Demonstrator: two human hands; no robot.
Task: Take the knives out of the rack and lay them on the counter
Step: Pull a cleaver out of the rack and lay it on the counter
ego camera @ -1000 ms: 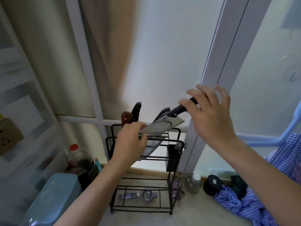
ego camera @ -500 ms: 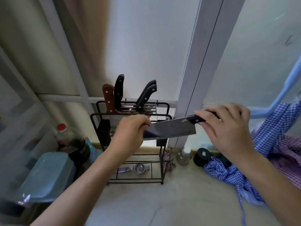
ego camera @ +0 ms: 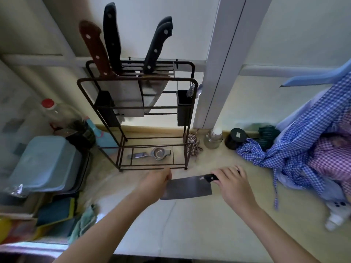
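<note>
A cleaver (ego camera: pixel 188 187) with a black handle lies level just above the beige counter (ego camera: pixel 199 224), in front of the dark wire rack (ego camera: pixel 188 114). My right hand (ego camera: pixel 234 184) grips its handle. My left hand (ego camera: pixel 156 182) pinches the far end of the blade. In the rack's top slots stand a brown-handled knife (ego camera: pixel 94 48), a black-handled knife (ego camera: pixel 112 35) and two more black-handled knives (ego camera: pixel 158 44) close together, blades hanging down inside the frame.
A metal strainer (ego camera: pixel 152 153) lies on the rack's base. Left of the rack stand a red-capped bottle (ego camera: pixel 57 114) and a blue plastic box (ego camera: pixel 45 166). A small jar (ego camera: pixel 213 138), a black lid (ego camera: pixel 235 138) and checked blue cloth (ego camera: pixel 296 147) lie right.
Both hands have carried the cleaver down from the rack's top to just above the counter in front of the rack. The view has tilted downward.
</note>
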